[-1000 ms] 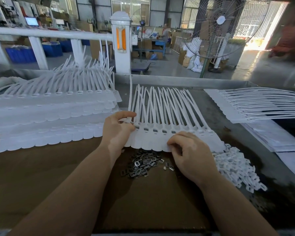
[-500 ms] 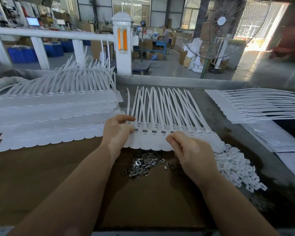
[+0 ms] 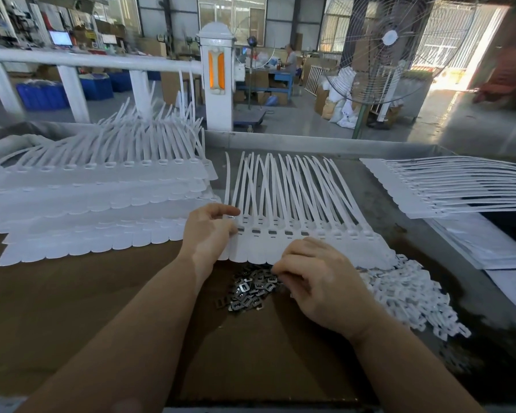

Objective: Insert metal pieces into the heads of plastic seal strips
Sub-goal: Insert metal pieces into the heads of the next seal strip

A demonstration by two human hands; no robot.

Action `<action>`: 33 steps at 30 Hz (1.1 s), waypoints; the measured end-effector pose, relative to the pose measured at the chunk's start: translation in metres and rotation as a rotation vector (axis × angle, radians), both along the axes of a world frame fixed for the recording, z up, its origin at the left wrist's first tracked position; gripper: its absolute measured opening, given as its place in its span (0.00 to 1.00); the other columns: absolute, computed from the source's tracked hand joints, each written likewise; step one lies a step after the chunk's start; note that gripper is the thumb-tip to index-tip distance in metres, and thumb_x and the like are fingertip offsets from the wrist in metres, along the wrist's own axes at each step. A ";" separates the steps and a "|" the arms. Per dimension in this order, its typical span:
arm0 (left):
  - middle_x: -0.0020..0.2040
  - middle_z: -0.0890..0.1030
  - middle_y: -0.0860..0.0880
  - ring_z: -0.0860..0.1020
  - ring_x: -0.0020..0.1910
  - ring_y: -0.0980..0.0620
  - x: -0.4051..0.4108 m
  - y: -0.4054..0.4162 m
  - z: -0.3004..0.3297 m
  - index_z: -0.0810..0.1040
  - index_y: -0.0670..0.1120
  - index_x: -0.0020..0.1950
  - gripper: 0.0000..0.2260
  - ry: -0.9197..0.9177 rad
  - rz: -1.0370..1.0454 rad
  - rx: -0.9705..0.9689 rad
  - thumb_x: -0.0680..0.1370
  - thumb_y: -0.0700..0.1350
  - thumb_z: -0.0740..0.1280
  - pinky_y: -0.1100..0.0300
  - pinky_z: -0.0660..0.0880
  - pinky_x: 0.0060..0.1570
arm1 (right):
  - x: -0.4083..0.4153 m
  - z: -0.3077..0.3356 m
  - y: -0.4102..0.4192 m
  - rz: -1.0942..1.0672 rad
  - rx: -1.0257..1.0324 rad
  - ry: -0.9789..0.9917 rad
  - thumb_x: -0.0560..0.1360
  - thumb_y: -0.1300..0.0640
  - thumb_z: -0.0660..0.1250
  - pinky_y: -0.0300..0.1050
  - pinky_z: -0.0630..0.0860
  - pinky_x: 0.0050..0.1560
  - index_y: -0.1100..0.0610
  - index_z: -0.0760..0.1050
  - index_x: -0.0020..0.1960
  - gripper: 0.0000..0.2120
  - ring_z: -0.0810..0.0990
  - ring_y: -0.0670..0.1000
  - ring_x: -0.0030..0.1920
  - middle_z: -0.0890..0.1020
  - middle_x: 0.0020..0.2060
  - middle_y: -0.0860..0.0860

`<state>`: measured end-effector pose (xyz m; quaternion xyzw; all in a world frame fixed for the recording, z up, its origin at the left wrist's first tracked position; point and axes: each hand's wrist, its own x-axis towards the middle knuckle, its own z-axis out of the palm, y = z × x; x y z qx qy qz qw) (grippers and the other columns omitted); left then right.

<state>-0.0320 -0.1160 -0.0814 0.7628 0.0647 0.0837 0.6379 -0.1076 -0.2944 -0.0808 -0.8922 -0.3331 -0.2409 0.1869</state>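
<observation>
A joined row of white plastic seal strips (image 3: 307,234) lies on the table, heads toward me and tails fanned away. Several heads on its left show dark inserts. My left hand (image 3: 210,231) rests on the row's left end, thumb and fingers curled at the leftmost head; whether a metal piece sits between them is hidden. My right hand (image 3: 313,275) hovers at the row's near edge with its fingertips curled down into the pile of small metal pieces (image 3: 249,289); what they hold is hidden.
Stacked sheets of white seal strips (image 3: 96,201) fill the left of the table. Another stack (image 3: 447,189) lies at the right. A heap of small white plastic pieces (image 3: 408,296) sits right of my right hand. Brown cardboard (image 3: 72,293) covers the near table.
My right hand has slid back off the strip heads toward the metal pieces. My left hand has stayed at the row's left end.
</observation>
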 end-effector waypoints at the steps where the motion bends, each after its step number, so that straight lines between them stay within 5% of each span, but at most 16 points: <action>1: 0.45 0.74 0.54 0.71 0.43 0.61 0.000 0.000 0.000 0.80 0.51 0.45 0.13 -0.001 -0.003 0.001 0.72 0.33 0.66 0.70 0.64 0.37 | -0.001 0.000 0.000 0.012 -0.009 0.018 0.71 0.61 0.69 0.46 0.76 0.42 0.57 0.81 0.43 0.03 0.76 0.49 0.41 0.79 0.39 0.49; 7: 0.44 0.74 0.54 0.71 0.43 0.61 0.001 0.000 0.000 0.80 0.50 0.45 0.12 -0.011 -0.009 0.010 0.72 0.33 0.66 0.70 0.65 0.37 | -0.003 0.001 0.002 0.014 -0.075 0.129 0.71 0.55 0.69 0.44 0.75 0.46 0.53 0.82 0.47 0.07 0.76 0.48 0.44 0.80 0.42 0.48; 18: 0.44 0.75 0.52 0.72 0.41 0.57 0.001 0.001 -0.001 0.80 0.52 0.41 0.13 -0.012 -0.010 0.013 0.72 0.33 0.66 0.66 0.68 0.37 | -0.001 -0.002 0.006 0.002 -0.042 0.111 0.75 0.58 0.66 0.48 0.76 0.46 0.57 0.79 0.44 0.04 0.76 0.49 0.45 0.79 0.42 0.49; 33: 0.49 0.75 0.50 0.75 0.52 0.46 -0.002 0.003 0.000 0.81 0.52 0.41 0.14 0.012 -0.029 -0.030 0.70 0.32 0.67 0.52 0.74 0.56 | 0.006 -0.007 -0.004 -0.332 0.297 0.046 0.75 0.63 0.66 0.42 0.74 0.39 0.61 0.77 0.44 0.03 0.76 0.50 0.37 0.80 0.36 0.52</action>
